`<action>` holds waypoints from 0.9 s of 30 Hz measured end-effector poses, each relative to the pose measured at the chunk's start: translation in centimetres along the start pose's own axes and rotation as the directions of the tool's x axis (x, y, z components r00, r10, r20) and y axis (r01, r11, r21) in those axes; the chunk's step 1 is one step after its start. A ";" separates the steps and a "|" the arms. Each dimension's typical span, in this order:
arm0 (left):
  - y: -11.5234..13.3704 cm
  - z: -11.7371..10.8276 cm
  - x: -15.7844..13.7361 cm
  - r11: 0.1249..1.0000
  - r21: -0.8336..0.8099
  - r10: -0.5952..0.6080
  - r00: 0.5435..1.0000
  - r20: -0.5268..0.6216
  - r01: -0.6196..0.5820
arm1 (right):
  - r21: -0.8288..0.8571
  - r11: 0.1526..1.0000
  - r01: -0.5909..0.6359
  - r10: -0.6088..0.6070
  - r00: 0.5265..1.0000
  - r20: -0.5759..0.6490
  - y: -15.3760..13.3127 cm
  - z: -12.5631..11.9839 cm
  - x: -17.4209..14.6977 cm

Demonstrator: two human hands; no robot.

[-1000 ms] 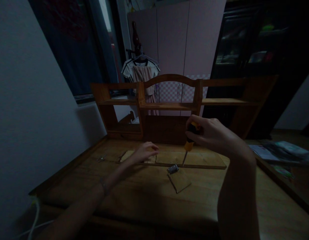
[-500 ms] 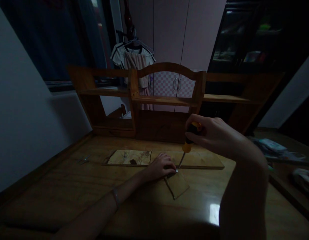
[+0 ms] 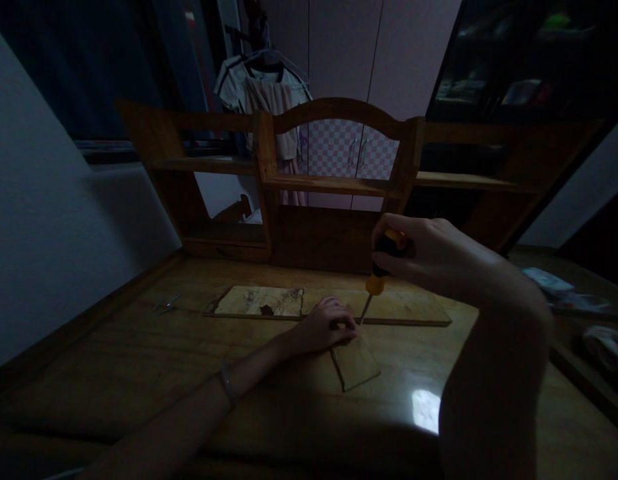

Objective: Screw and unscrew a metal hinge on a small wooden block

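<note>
The left hand (image 3: 323, 329) has shifted right, to the far end of the small board (image 3: 357, 365); its fingers curl, but I cannot tell what they pinch. The right hand (image 3: 423, 252) pinches a tilted screwdriver (image 3: 375, 285) in its fingers, above the counter (image 3: 153, 363), tip beside the left hand.

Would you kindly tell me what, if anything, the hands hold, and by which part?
The right hand holds a screwdriver by its handle; whether the left hand grips anything cannot be told.
</note>
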State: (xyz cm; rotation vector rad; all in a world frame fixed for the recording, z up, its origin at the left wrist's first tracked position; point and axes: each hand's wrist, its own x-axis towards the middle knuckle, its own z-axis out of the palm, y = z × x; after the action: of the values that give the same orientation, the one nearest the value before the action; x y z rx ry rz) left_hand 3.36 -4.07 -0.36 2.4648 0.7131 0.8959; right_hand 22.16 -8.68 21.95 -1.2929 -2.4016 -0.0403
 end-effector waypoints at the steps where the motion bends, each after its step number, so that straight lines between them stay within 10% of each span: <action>1: 0.1 -0.1 0.0 1.000 -0.005 -0.009 1.000 0.003 0.009 | 0.005 1.000 -0.001 0.001 1.000 0.009 0.0 0.0 0.0; 27: -0.1 0.3 0.1 0.992 0.129 -0.007 1.000 0.021 0.004 | -0.025 0.999 0.036 -0.035 0.998 0.052 0.0 1.5 0.8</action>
State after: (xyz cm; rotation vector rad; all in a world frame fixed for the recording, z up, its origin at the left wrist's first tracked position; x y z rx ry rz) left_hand 3.60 -3.97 -0.64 2.5796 0.7932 0.8441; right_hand 21.23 -7.71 20.92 -1.2773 -2.4751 -0.0496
